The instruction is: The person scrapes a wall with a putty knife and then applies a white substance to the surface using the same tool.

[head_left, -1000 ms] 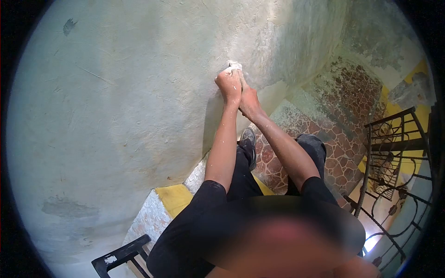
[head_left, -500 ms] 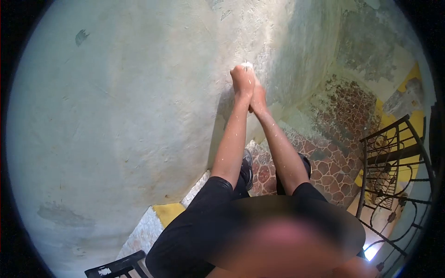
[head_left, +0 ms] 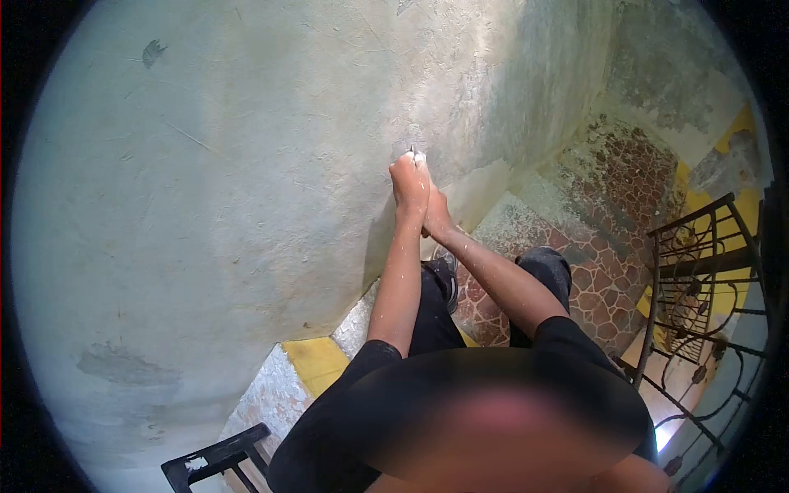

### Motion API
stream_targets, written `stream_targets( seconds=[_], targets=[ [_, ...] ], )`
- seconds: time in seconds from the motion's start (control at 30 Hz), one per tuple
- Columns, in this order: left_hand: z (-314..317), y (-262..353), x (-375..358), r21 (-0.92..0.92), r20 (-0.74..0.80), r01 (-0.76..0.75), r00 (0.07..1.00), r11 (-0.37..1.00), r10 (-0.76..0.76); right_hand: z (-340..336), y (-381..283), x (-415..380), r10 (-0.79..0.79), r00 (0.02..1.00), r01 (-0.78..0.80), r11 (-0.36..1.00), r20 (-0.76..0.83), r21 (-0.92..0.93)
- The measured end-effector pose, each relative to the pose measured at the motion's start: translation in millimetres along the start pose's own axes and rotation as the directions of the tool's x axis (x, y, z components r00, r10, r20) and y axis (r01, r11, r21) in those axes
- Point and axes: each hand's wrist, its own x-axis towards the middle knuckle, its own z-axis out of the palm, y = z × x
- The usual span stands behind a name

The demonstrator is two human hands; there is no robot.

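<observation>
1. Both hands are now lower on the wall [head_left: 246, 164] than half a second ago, close to where they were one second ago.
2. Left hand [head_left: 409, 177] is clenched on a small scraper [head_left: 413, 151]; its tip points up, long axis along the forearm, pressed on the wall.
3. Right hand [head_left: 436, 217] touches the left wrist; its grip I cannot tell

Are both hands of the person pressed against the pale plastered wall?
No, only the left hand, closed on a small tool, is at the pale plastered wall; the right hand grips the left wrist.
</observation>
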Motion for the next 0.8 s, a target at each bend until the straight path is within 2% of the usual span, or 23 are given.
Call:
stream_targets(
  seconds=[0.03, 0.1, 0.2, 0.43, 0.63, 0.7, 0.77, 0.8],
  targets=[
    [-2.1, -6.9, -2.8, 0.068, -0.004, 0.024, 1.000, 0.997, -0.024, 2.1, -1.8, -2.2, -0.001, 1.000, 0.001, 1.000, 0.005, 0.008],
    [-14.9, -7.5, -9.7, 0.071, 0.028, 0.088, 0.996, 0.994, -0.090, 6.7, -6.4, -13.7, 0.121, 0.991, -0.122, 0.993, 0.059, 0.002],
    [-25.8, 0.0, -13.8, -0.004, 0.067, 0.110, 0.992, 0.994, -0.110, 9.7, -4.3, -11.3, 0.164, 0.984, -0.167, 0.986, 0.072, 0.027],
    [-23.2, 0.4, -12.8, 0.026, 0.063, 0.064, 0.996, 0.998, -0.066, 10.2, -5.7, -12.6, 0.131, 0.990, -0.134, 0.989, 0.056, 0.057],
    [-20.8, 2.8, -9.7, 0.067, 0.085, 0.052, 0.995, 0.996, -0.057, 6.7, 2.4, -4.7, 0.187, 0.977, -0.199, 0.973, 0.100, 0.115],
    [-13.6, -0.5, -6.5, 0.076, 0.085, 0.061, 0.994, 0.995, -0.068, 5.0, 9.2, -0.4, 0.130, 0.988, -0.129, 0.991, 0.082, -0.025],
    [-4.5, 0.0, -4.0, 0.045, 0.023, -0.041, 0.999, 0.998, 0.040, -1.0, 11.8, 5.2, 0.122, 0.989, -0.120, 0.992, 0.077, -0.033],
    [-3.4, 0.6, -3.4, 0.045, 0.027, -0.045, 0.999, 0.998, 0.043, -4.2, 10.8, 7.5, 0.108, 0.992, -0.106, 0.993, 0.067, -0.042]
  ],
)
